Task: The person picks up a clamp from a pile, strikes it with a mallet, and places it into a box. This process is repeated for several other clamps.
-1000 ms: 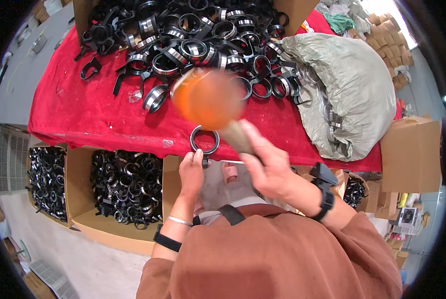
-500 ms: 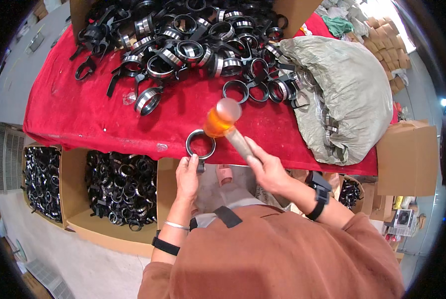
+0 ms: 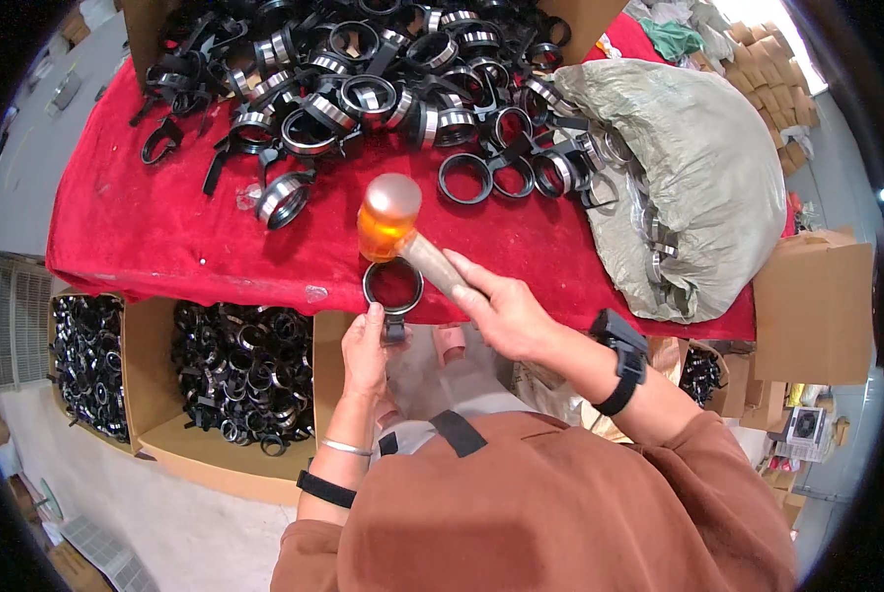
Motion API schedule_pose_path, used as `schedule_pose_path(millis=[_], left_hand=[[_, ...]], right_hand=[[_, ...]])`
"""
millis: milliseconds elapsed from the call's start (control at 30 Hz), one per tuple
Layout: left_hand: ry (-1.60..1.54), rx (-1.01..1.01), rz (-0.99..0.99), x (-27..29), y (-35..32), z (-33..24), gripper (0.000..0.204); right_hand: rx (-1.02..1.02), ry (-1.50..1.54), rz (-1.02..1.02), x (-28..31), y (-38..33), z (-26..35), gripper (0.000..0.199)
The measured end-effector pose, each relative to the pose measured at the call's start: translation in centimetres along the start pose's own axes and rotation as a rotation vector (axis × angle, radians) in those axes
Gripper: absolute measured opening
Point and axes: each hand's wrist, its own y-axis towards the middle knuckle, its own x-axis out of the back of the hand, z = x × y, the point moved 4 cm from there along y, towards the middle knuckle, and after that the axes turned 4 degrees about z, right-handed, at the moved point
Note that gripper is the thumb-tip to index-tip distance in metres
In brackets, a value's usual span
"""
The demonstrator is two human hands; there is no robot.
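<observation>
My left hand [image 3: 365,355] is closed on the short black handle of a black ring part [image 3: 418,292], which lies flat at the front edge of the red cloth [image 3: 215,242]. A mallet [image 3: 390,212] with a translucent orange head is gripped by its pale handle in my right hand [image 3: 509,311]. Its head is over the far rim of the ring; whether they touch I cannot tell. A heap of black ring parts [image 3: 363,97], several fitted with silver metal bands, covers the far side of the table.
A grey-green sack [image 3: 698,178] of silver rings lies at the right. Below the table's left front stand cardboard boxes [image 3: 215,467] full of ring parts [image 3: 244,370]. Another open cardboard box [image 3: 812,311] stands at the right corner.
The mallet has moved left, from right of the ring to over its far rim, with my right hand following. My left hand keeps its hold on the ring part.
</observation>
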Motion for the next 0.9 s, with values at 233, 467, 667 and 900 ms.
schedule_pose_path(millis=[233, 467, 667, 900], left_hand=[[-0.065, 0.049, 0.047, 0.4, -0.5, -0.5, 0.040], [-0.076, -0.003, -0.004, 0.7, 0.6, 0.4, 0.037], [-0.112, -0.014, 0.005, 0.8, 0.5, 0.7, 0.033], [0.082, -0.008, -0.122, 1.4, -1.3, -1.6, 0.029]], right_hand=[[-0.065, 0.260, -0.053, 2.0, -5.7, 1.8, 0.049], [-0.084, 0.032, -0.108, -0.7, -7.5, -3.9, 0.048], [0.258, 0.290, -0.303, 0.3, -9.2, -0.5, 0.047], [-0.112, 0.023, -0.067, -0.9, -7.6, -3.6, 0.045]])
